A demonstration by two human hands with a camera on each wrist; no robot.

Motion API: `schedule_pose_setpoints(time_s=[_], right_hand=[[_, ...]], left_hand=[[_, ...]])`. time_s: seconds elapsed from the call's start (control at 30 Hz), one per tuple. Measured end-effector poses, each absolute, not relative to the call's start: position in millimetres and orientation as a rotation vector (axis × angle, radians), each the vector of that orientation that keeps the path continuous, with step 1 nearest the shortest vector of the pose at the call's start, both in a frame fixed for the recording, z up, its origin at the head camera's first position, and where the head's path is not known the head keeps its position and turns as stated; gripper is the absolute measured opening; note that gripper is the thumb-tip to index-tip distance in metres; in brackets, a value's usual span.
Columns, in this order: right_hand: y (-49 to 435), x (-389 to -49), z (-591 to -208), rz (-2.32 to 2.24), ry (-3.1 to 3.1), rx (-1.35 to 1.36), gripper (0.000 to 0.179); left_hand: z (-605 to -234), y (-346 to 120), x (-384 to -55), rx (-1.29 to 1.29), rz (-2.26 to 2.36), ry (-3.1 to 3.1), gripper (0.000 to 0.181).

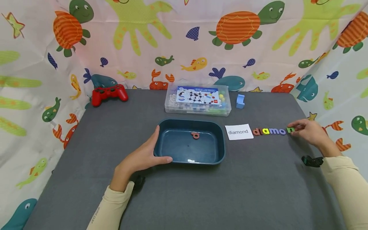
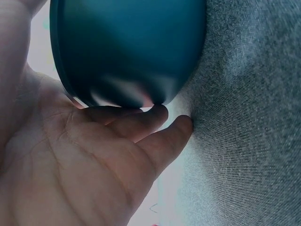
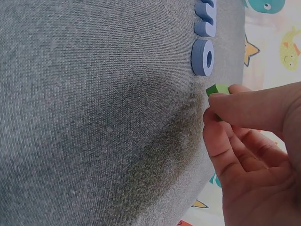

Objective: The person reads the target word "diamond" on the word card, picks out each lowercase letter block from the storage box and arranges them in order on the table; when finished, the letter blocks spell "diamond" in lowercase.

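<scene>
My left hand [image 1: 141, 157] rests against the near left corner of a dark blue plastic tray [image 1: 189, 121]. Its fingers lie along the tray's outer left wall and the thumb along the front side, all fairly straight. In the tray lies one reddish-brown letter [image 1: 195, 135], shaped like a turned d. On the far right, my right hand [image 1: 309, 132] pinches a green letter n [image 1: 290, 130] between thumb and fingers. It is just right of a blue letter o [image 3: 203, 57]. A row of letters, d, i, a, m [image 1: 274, 131] and o, runs beside a white card [image 1: 239, 132] printed "diamond".
Behind the tray stands a clear plastic box [image 1: 198, 110] of small parts with a molecule picture on its label. A light blue block [image 1: 240, 101] is right of it. A red game controller [image 1: 109, 94] lies at the back left. A printed sea-animal cloth hangs around the grey table.
</scene>
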State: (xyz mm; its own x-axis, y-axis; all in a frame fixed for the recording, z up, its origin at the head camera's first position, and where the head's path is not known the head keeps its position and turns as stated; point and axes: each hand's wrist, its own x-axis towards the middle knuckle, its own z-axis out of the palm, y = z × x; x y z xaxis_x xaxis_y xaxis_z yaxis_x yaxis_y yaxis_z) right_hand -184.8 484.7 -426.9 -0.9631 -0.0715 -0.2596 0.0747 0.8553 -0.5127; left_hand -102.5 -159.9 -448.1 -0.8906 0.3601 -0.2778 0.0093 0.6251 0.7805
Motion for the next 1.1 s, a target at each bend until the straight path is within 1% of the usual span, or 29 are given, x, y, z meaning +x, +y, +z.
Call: schedule_pose_setpoints(time_s=[0.7,1.1], right_hand=[[482.6,-191.6,-432.8,-0.643,2.790,-0.095,0.023],[478.6,-191.7,-430.4,-0.605,2.798,-0.173,0.024]], left_hand=[[-447.5,-160.6,-102.5,0.311,1.187,2.425,0.133],[-445.5,-160.6,-101.6,0.300,1.193,2.425,0.133]])
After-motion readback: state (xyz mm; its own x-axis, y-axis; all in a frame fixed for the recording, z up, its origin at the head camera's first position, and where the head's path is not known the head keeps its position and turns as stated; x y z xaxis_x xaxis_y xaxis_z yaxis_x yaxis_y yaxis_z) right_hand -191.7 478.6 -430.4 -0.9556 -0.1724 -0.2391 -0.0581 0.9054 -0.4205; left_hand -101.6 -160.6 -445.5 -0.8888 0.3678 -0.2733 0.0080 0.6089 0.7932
